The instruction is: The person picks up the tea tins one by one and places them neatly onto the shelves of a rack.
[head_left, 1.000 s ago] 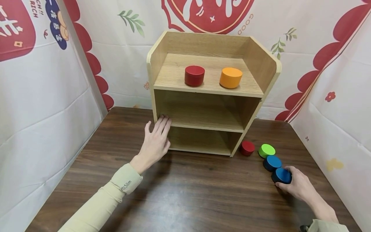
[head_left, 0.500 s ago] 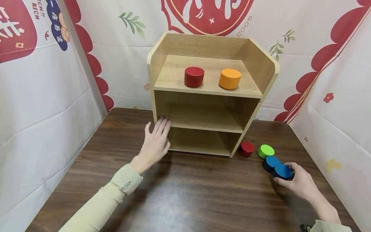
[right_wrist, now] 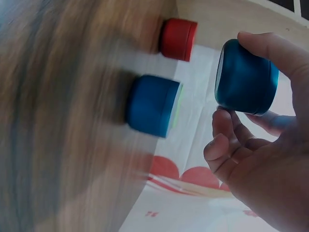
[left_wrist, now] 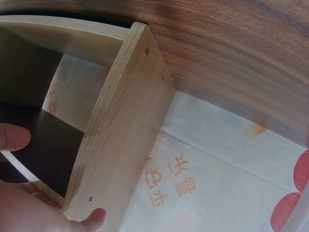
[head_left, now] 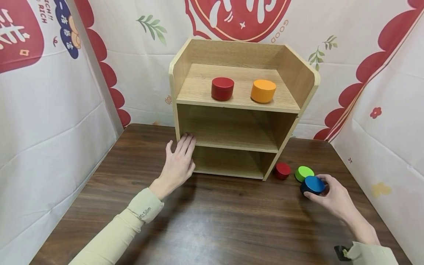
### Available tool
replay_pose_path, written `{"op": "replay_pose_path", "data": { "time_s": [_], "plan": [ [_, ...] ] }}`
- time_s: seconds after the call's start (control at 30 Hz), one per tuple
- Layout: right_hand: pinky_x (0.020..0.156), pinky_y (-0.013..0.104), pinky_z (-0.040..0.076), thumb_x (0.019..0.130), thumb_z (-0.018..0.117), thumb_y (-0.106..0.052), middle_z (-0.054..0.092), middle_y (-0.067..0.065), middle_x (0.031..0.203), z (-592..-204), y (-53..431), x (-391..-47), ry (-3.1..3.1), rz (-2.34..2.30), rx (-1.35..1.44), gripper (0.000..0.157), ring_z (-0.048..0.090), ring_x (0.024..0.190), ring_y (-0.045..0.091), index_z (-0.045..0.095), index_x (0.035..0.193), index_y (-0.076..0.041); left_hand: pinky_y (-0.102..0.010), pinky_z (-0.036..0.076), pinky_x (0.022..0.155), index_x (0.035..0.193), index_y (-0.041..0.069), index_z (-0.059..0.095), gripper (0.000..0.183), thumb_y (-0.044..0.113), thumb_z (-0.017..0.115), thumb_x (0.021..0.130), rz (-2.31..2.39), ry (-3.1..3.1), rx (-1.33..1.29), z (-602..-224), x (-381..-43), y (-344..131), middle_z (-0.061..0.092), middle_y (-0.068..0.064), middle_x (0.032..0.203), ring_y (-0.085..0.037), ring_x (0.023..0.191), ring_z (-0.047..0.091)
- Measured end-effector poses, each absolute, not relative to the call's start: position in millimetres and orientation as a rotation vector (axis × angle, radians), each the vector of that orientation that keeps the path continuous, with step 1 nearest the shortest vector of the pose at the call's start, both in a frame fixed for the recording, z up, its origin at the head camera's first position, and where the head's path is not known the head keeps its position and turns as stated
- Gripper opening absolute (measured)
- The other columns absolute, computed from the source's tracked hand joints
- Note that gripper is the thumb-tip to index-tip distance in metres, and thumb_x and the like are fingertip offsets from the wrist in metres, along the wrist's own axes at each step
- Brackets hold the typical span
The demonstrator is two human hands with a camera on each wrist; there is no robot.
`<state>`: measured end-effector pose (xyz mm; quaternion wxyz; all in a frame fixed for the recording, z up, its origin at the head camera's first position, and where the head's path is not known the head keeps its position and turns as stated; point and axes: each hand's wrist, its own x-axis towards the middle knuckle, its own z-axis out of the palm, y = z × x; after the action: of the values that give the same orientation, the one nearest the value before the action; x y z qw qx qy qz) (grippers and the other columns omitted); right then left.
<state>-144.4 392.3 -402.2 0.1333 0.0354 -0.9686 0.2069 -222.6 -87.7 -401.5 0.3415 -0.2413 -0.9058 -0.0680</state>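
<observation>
My right hand (head_left: 336, 198) pinches a blue round tin (head_left: 314, 184) between thumb and fingers. In the right wrist view this held tin (right_wrist: 246, 77) is raised off the table, apart from a second blue tin (right_wrist: 152, 105) standing there. From the head view the held tin covers most of that second one. Just behind are a lime-green tin (head_left: 304, 173) and a red tin (head_left: 282, 171). My left hand (head_left: 177, 163) rests, fingers extended, at the front left edge of a wooden shelf unit (head_left: 228, 105); in the left wrist view its thumb lies along the outer side panel (left_wrist: 128, 130).
Another red tin (head_left: 222, 88) and an orange tin (head_left: 263, 91) stand on the unit's top board. The dark wooden table (head_left: 212, 221) runs under everything. A printed white cloth (head_left: 142, 73) hangs behind the unit and along both sides.
My right hand has lifted the nearer blue tin and moved it back and slightly left, over the other blue one. The left hand has stayed at the shelf unit.
</observation>
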Motion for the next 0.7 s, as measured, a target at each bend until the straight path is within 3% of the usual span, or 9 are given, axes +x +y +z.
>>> {"op": "replay_pose_path", "data": {
  "time_s": [0.27, 0.7],
  "plan": [
    [0.062, 0.021, 0.043, 0.074, 0.081, -0.037, 0.056, 0.026, 0.113, -390, 369, -151, -2.823, 0.666, 0.158, 0.074, 0.054, 0.087, 0.031, 0.048, 0.126, 0.006, -0.065, 0.026, 0.103, 0.146, 0.003, 0.037, 0.069, 0.012, 0.054, 0.08, -0.18, -2.353, -0.628, -402, -222, -88, 0.04, -0.014, 0.151, -0.03, 0.142, 0.035],
    [0.062, 0.021, 0.044, 0.073, 0.083, -0.031, 0.061, 0.019, 0.11, -370, 329, -164, -2.727, 0.724, 0.326, 0.063, 0.053, 0.084, 0.023, 0.054, 0.12, -0.001, -0.065, 0.026, 0.104, 0.146, 0.004, 0.037, 0.069, 0.013, 0.056, 0.081, -0.16, -2.347, -0.634, -402, -223, -89, 0.039, -0.014, 0.151, -0.03, 0.142, 0.035]
  ]
}}
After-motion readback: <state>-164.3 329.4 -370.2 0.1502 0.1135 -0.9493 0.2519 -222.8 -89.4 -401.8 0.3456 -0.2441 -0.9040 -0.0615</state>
